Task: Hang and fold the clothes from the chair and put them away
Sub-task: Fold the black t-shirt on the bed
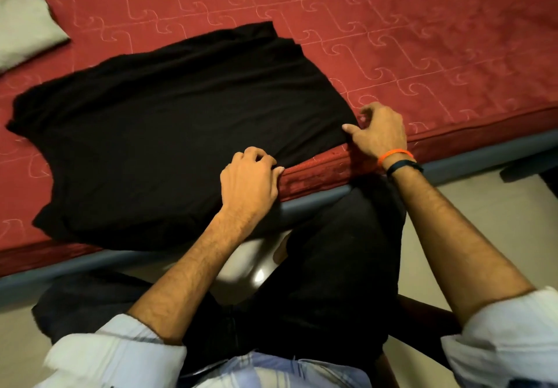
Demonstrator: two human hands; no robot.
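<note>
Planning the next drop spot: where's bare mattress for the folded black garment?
Bare mattress runs beyond and right of the black garment, and between it and the grey folded cloth. The near edge is crowded: left hand and right hand both grip the garment there.

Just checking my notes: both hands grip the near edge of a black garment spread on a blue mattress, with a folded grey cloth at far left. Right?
Not quite: the head view shows the mattress is red. The left hand, right hand, black garment and grey cloth are as described.
</note>
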